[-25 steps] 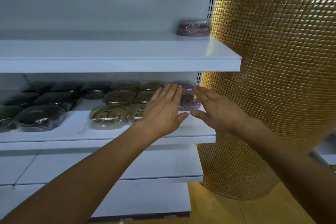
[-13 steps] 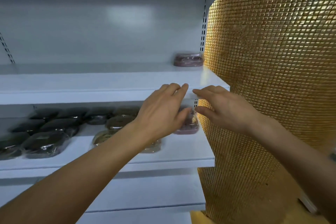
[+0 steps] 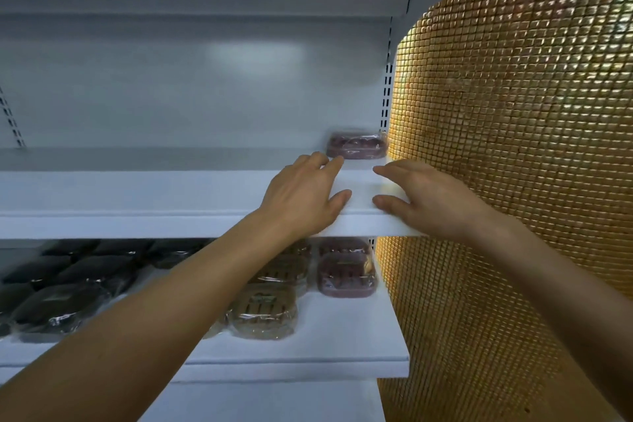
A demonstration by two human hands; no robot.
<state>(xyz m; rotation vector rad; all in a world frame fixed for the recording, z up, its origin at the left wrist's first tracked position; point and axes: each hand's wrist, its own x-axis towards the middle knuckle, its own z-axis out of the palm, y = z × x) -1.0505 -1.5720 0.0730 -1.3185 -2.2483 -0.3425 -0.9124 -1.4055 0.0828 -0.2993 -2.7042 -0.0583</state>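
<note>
Left hand (image 3: 305,195), right hand (image 3: 421,202): fingers spread, empty. Wrapped dish (image 3: 356,146) at 12 o'clock: judged light, slippery; ends to be gripped.

- The thing I'm going for is the purple pack (image 3: 356,144), a low, rounded-rectangle tray, looks like a soap dish, sealed in clear shiny film.
- The colour is a dull purple-maroon. The film catches the light, so I can't make out any label from my feed, and it's a bit blurry too.
- It lies flat, right side up, long side facing me.
- It sits on its own at the far right end of the upper shelf (image 3: 137,188), pushed to the back, just beside the gold mosaic column (image 3: 513,147).
- The fingertips of my left hand (image 3: 305,197) are right at its front left corner. I can't tell whether they're touching it.
</note>
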